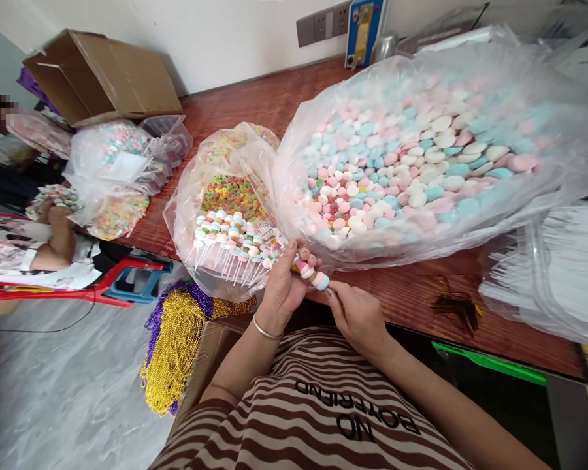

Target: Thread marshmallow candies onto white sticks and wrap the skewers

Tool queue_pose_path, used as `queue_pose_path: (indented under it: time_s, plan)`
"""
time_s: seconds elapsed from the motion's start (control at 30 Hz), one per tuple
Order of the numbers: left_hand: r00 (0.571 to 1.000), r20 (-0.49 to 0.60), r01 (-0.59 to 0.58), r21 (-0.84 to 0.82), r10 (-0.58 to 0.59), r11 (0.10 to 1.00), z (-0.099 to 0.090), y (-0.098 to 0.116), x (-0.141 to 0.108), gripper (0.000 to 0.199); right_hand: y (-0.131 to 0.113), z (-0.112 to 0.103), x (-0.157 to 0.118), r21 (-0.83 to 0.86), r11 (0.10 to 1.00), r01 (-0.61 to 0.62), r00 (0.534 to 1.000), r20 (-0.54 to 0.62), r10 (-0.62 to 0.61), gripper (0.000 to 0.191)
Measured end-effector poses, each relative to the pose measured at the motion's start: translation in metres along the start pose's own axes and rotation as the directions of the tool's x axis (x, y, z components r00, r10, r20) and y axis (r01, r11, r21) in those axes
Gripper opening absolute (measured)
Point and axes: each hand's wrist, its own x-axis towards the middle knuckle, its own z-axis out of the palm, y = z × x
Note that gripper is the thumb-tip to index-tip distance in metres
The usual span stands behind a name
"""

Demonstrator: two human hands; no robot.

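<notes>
My left hand [291, 277] is closed around a candy skewer [313, 274] of pink, white and blue pieces. The fingers of my right hand [355, 313] are pinched at the skewer's lower right end, touching it. Just left of my left hand, several finished-looking candy skewers [230, 235] with white sticks lie on a clear bag of small colourful candies [235, 189]. Beyond my hands, a large open plastic bag [396, 254] holds many pink, white and blue round candies [421, 163].
White sticks [563, 261] in plastic lie on the right of the wooden table [255, 91], near dark twist ties [455, 307]. A cardboard box [122, 75] stands at the back left. Another person's hand [59, 222] is at far left. Gold beads [176, 346] hang below the table.
</notes>
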Motion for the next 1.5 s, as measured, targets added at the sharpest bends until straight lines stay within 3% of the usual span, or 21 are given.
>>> queue_pose_path:
  time_s: [0.17, 0.27, 0.33, 0.4, 0.43, 0.47, 0.5, 0.53, 0.57, 0.63, 0.7, 0.73, 0.8, 0.93, 1.1, 1.17, 1.23, 1.3, 1.33, 1.43, 1.5]
  plan:
    - [0.999, -0.005, -0.039, -0.002, 0.039, 0.999, 0.000, 0.002, 0.000, 0.017, -0.003, -0.002, -0.008, 0.032, 0.997, -0.068, 0.998, -0.003, 0.069, 0.016]
    - [0.997, 0.074, -0.026, -0.032, 0.029, 0.999, -0.002, -0.001, -0.003, 0.021, -0.003, -0.005, -0.010, 0.364, 0.890, -0.276, 0.960, 0.146, 0.239, 0.020]
    - [0.990, 0.141, -0.016, -0.044, 0.022, 0.999, -0.004, -0.002, -0.005, 0.025, -0.005, -0.007, -0.009, 0.673, 0.513, -0.533, 0.846, 0.432, 0.313, 0.027]
    - [0.980, 0.198, 0.017, -0.046, -0.007, 0.999, -0.005, -0.001, -0.006, 0.028, -0.008, -0.009, -0.006, 0.720, 0.016, -0.694, 0.704, 0.673, 0.227, 0.032]
    - [0.977, 0.211, 0.036, -0.045, -0.025, 0.998, -0.006, 0.000, -0.006, 0.029, -0.009, -0.010, -0.005, 0.677, -0.158, -0.719, 0.655, 0.736, 0.174, 0.032]
    - [0.977, 0.211, 0.051, -0.043, -0.041, 0.998, -0.006, 0.000, -0.006, 0.029, -0.011, -0.010, -0.003, 0.641, -0.253, -0.725, 0.627, 0.766, 0.141, 0.033]
    - [0.977, 0.205, 0.064, -0.038, -0.055, 0.997, -0.006, 0.000, -0.006, 0.029, -0.012, -0.009, -0.001, 0.638, -0.264, -0.723, 0.624, 0.767, 0.146, 0.033]
    - [0.978, 0.196, 0.075, -0.030, -0.067, 0.997, -0.005, 0.000, -0.006, 0.027, -0.012, -0.008, 0.001, 0.674, -0.188, -0.715, 0.646, 0.739, 0.192, 0.033]
    - [0.979, 0.191, 0.083, -0.019, -0.078, 0.996, -0.004, -0.002, -0.006, 0.025, -0.012, -0.007, 0.004, 0.723, -0.026, -0.690, 0.692, 0.671, 0.267, 0.032]
    - [0.982, 0.172, 0.082, -0.002, -0.081, 0.997, -0.001, -0.007, -0.006, 0.021, -0.009, -0.003, 0.007, 0.695, 0.474, -0.540, 0.839, 0.402, 0.366, 0.029]
    - [0.990, 0.127, 0.061, -0.002, -0.060, 0.998, 0.002, -0.014, -0.007, 0.020, -0.005, 0.001, 0.010, 0.404, 0.875, -0.266, 0.964, 0.115, 0.240, 0.023]
    - [0.993, 0.104, 0.052, -0.004, -0.052, 0.999, 0.003, -0.017, -0.007, 0.020, -0.004, 0.003, 0.011, 0.240, 0.962, -0.132, 0.991, 0.029, 0.129, 0.020]
    - [0.995, 0.085, 0.057, -0.001, -0.057, 0.998, 0.003, -0.020, -0.009, 0.023, -0.001, 0.006, 0.011, 0.031, 0.999, 0.037, 0.998, -0.053, -0.035, 0.019]
    - [0.999, 0.051, 0.009, -0.031, -0.008, 0.999, 0.001, -0.007, -0.006, 0.041, 0.001, 0.008, 0.010, -0.001, 1.000, 0.025, 0.995, -0.095, -0.025, 0.018]
    - [0.994, -0.022, -0.108, -0.061, 0.107, 0.992, 0.003, 0.012, 0.003, 0.018, 0.004, 0.005, 0.008, -0.150, 0.974, 0.168, 0.979, -0.092, -0.183, 0.016]
    - [0.991, -0.038, -0.132, -0.076, 0.129, 0.988, 0.007, 0.013, 0.003, 0.015, 0.004, 0.003, 0.007, -0.089, 0.984, 0.157, 0.982, -0.088, -0.165, 0.016]
    - [0.989, -0.023, -0.146, -0.094, 0.145, 0.985, 0.010, 0.010, 0.001, 0.019, 0.000, 0.000, 0.006, 0.155, 0.988, -0.013, 0.999, -0.029, 0.018, 0.015]
    - [0.989, 0.007, -0.149, -0.109, 0.151, 0.983, 0.013, 0.007, -0.002, 0.024, -0.007, -0.003, 0.005, 0.522, 0.786, -0.332, 0.943, 0.185, 0.276, 0.020]
    - [0.989, 0.020, -0.142, -0.114, 0.145, 0.983, 0.014, 0.006, -0.003, 0.027, -0.011, -0.004, 0.005, 0.670, 0.559, -0.489, 0.871, 0.342, 0.353, 0.024]
    - [0.992, 0.051, -0.103, -0.148, 0.112, 0.984, 0.014, 0.005, -0.005, 0.035, -0.021, -0.006, 0.006, 0.719, -0.191, -0.668, 0.670, 0.693, 0.266, 0.030]
    - [0.994, 0.059, -0.081, -0.177, 0.092, 0.981, 0.013, 0.006, -0.005, 0.039, -0.025, -0.005, 0.007, 0.637, -0.436, -0.635, 0.641, 0.750, 0.163, 0.031]
